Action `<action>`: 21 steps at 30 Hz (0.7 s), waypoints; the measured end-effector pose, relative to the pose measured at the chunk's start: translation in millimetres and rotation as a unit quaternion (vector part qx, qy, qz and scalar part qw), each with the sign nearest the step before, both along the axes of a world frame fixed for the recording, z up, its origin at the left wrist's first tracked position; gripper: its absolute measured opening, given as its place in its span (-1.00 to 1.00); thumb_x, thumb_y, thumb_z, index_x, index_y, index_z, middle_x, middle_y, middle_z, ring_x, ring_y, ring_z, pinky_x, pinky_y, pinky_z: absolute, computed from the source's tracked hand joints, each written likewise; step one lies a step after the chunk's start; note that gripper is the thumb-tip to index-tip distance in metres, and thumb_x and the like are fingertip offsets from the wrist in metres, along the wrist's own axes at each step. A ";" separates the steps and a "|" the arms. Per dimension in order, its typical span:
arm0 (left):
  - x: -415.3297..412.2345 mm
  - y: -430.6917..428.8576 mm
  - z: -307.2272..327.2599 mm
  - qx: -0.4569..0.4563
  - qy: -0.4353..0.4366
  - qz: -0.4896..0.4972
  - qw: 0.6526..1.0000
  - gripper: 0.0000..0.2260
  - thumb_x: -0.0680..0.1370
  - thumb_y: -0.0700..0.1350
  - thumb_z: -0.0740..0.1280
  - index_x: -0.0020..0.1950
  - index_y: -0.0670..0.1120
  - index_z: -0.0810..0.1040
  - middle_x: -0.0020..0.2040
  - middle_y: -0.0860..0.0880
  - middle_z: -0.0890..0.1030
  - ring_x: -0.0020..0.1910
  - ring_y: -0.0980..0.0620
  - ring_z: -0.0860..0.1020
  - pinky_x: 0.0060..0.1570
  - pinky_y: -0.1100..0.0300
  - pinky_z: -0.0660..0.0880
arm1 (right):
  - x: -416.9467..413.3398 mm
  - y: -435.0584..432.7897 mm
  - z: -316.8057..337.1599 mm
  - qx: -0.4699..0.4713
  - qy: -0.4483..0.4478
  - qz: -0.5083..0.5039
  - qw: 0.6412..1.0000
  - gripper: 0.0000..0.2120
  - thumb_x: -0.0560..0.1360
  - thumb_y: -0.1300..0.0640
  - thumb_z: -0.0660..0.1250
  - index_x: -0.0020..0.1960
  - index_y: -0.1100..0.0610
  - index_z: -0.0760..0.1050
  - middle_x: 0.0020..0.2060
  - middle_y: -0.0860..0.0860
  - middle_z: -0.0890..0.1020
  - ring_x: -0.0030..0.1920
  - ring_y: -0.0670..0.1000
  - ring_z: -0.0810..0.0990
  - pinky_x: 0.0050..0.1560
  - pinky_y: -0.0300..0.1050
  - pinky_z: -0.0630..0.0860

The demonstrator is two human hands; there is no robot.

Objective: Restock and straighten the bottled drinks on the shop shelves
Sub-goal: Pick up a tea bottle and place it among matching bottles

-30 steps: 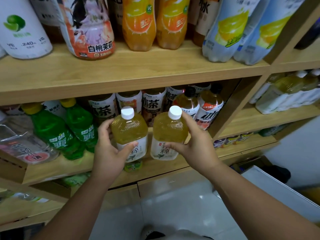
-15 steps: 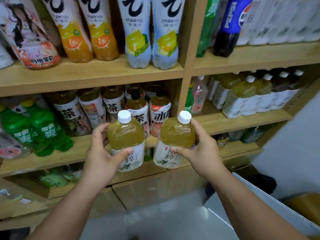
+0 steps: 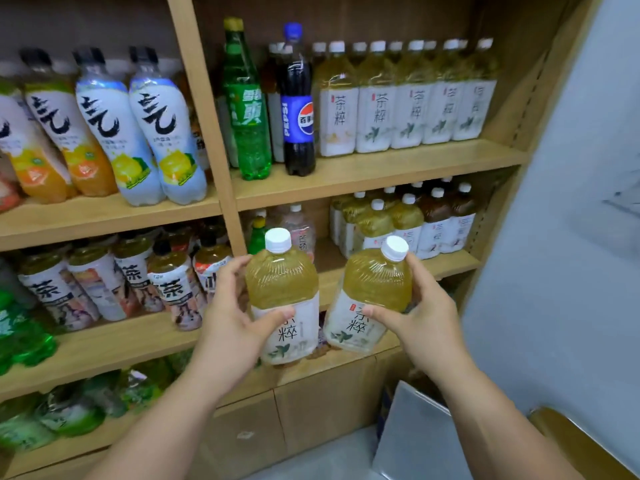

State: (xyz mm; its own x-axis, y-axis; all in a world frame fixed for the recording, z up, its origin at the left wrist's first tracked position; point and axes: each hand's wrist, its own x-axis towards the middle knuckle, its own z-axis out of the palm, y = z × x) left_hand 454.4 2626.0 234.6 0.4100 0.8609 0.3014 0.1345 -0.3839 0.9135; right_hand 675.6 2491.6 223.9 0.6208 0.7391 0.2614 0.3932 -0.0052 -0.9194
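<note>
Two clear plastic bottles of yellow-green tea, each with a white cap and a white label, are held at lower centre of the frame, in front of the light wooden shelving [image 3: 204,109]. The left bottle [image 3: 282,292] stands upright. The left hand [image 3: 230,327] grips it at the label, thumb across the front and fingers behind. The right bottle [image 3: 375,289] tilts with its cap toward the right. The right hand [image 3: 431,320] grips it the same way, thumb on the label. The two bottles are just beside each other; whether they touch cannot be told.

Behind them, at centre right, a middle shelf board [image 3: 450,263] carries small white-capped tea bottles [image 3: 407,216]. On the board above, at upper right, stands a row of tall matching tea bottles [image 3: 412,105]. Left of that row are a dark cola bottle with a blue label [image 3: 298,112] and a green soda bottle [image 3: 246,109]. A grey wall [image 3: 571,237] fills the right edge.
</note>
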 end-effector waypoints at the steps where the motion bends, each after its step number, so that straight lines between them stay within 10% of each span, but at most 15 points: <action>1: 13.0 -1.6 6.2 0.002 -0.005 -0.009 1.000 -0.25 0.39 -0.24 0.61 0.20 0.47 0.33 0.15 0.29 0.61 0.18 0.29 0.59 0.28 0.09 0.53 | 10.4 -4.7 5.1 0.007 -0.002 -0.010 1.000 -0.03 0.28 0.06 0.69 0.57 -0.16 0.31 0.28 -0.28 0.60 0.28 -0.30 0.55 0.34 -0.04 0.56; 12: 153.7 21.2 65.3 0.030 -0.104 -0.083 0.991 -0.27 0.37 -0.24 0.62 0.38 0.18 0.37 0.21 0.13 0.65 0.22 0.12 0.63 0.30 -0.11 0.54 | 124.4 -7.9 64.9 0.063 -0.041 -0.128 0.989 -0.07 0.27 0.00 0.70 0.53 -0.22 0.33 0.31 -0.21 0.61 0.29 -0.19 0.59 0.30 0.04 0.59; 21: 256.9 57.6 143.9 0.097 -0.128 -0.133 0.978 -0.30 0.37 -0.15 0.63 0.33 0.25 0.36 0.14 0.27 0.63 0.16 0.33 0.58 0.05 0.41 0.53 | 214.5 1.2 132.0 0.138 -0.083 -0.221 0.962 -0.20 0.31 0.14 0.67 0.41 -0.31 0.42 0.14 -0.19 0.70 0.16 -0.11 0.67 0.09 0.22 0.67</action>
